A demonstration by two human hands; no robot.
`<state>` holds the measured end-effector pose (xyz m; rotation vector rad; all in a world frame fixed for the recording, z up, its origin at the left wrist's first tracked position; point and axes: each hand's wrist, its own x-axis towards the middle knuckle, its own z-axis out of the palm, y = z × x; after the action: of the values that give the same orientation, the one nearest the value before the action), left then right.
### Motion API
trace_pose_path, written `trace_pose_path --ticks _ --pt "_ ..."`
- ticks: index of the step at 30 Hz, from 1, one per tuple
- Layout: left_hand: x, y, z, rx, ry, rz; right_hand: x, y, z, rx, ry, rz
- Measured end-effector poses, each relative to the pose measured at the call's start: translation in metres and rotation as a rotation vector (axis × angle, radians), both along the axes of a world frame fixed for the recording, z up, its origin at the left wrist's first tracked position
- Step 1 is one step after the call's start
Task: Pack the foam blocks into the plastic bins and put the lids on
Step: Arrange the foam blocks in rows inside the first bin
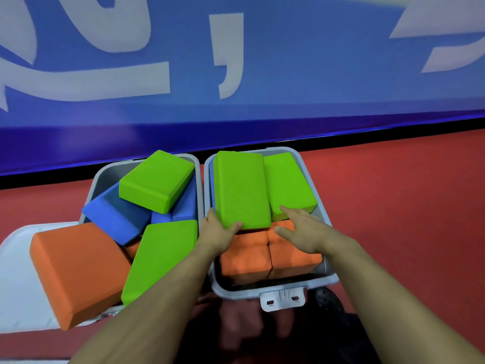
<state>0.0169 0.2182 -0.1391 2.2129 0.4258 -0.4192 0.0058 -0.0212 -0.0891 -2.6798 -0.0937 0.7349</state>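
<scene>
Two grey plastic bins stand side by side on the red floor. The right bin (275, 291) holds two orange foam blocks (246, 258) at the near end and two green ones on top. My left hand (217, 232) grips the near left corner of the large green block (240, 190), thumb on its near edge. My right hand (301, 229) lies flat, fingers straight, touching the smaller green block (288, 185) and the orange block below. The left bin (105, 174) is piled with green (157, 179), blue (115, 211) and orange (76, 269) blocks sticking out above its rim.
A white lid (18, 279) lies on the floor under the left bin's near side. A blue banner with white lettering (236, 74) hangs right behind both bins. A latch (283, 300) sticks out at the right bin's near edge. Red floor stretches to the right.
</scene>
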Motion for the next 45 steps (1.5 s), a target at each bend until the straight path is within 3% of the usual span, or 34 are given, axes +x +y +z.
trace_pose_path --ticks 3,7,12,19,22,24,28,30,35,41,45 --pt "0.017 -0.007 -0.018 -0.164 0.094 0.158 0.009 0.005 0.000 0.039 -0.006 -0.017" --pt "0.023 -0.022 -0.018 -0.123 0.106 0.249 0.013 0.009 0.000 0.081 0.027 -0.021" --pt "0.027 -0.019 -0.021 -0.271 -0.022 0.280 0.012 0.002 0.010 0.106 0.022 -0.070" --pt "0.024 0.014 0.026 -0.505 -0.035 0.107 0.009 -0.011 0.022 0.269 -0.229 -0.272" --pt "0.012 0.025 0.037 -0.553 0.112 -0.001 0.004 -0.018 0.021 0.371 -0.256 -0.386" --pt "0.000 0.024 0.037 -0.568 0.279 -0.078 0.000 -0.021 0.013 0.385 -0.142 -0.374" --pt "-0.016 0.017 0.011 -0.528 0.438 -0.142 -0.014 -0.022 -0.003 0.182 0.275 -0.213" --pt "-0.017 0.014 -0.001 -0.507 0.439 -0.092 -0.019 -0.022 -0.011 0.084 0.340 -0.168" --pt "0.000 -0.002 -0.004 -0.126 0.185 -0.116 -0.014 -0.016 -0.018 0.057 0.280 -0.193" --pt "0.025 -0.020 -0.014 0.027 -0.040 0.224 0.002 -0.003 -0.026 0.080 0.099 -0.297" --pt "0.055 -0.007 -0.021 0.159 0.024 0.169 0.016 0.011 -0.014 0.162 0.052 -0.299"
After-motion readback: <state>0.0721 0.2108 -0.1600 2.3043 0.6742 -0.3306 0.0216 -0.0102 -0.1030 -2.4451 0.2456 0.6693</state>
